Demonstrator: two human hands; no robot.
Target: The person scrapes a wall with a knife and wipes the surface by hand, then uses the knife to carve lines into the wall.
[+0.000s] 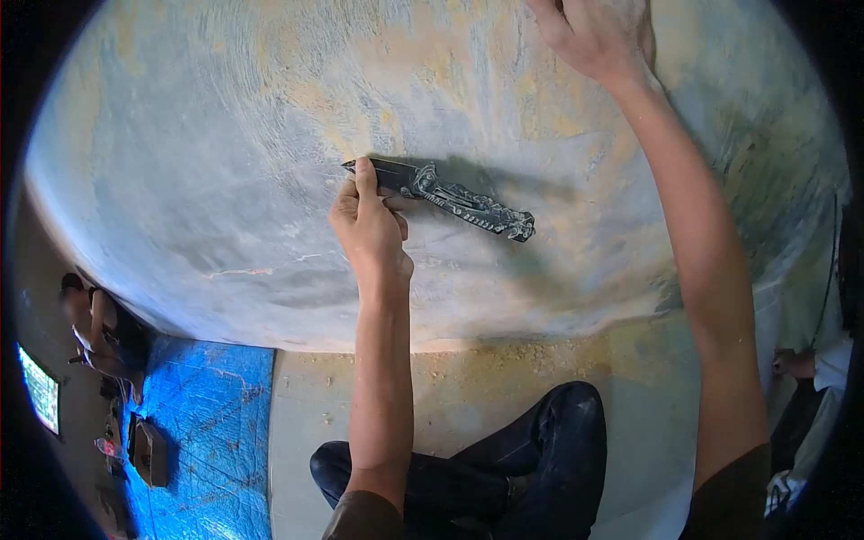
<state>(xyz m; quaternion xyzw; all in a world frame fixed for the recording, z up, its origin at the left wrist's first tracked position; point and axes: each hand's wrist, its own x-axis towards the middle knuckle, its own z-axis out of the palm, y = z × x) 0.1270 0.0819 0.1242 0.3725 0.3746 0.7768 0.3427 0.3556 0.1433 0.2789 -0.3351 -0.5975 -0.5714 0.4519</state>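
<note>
My left hand pinches a knife by its dark blade, thumb on top and fingers curled beneath. The blade's point sticks out to the left, just past my thumb. An ornate handle, black with silvery relief, extends to the right and slants downward. Behind the knife is a large curved surface, mottled grey-blue and ochre with scratched streaks. At the top edge of the view, my right hand rests against this surface, thumb apart; most of its fingers are cut off by the frame.
Ochre crumbs are scattered on the floor along the surface's lower edge. My bent legs are below. A blue tarp with a dark box lies left. One person sits far left; another person's hand shows at right.
</note>
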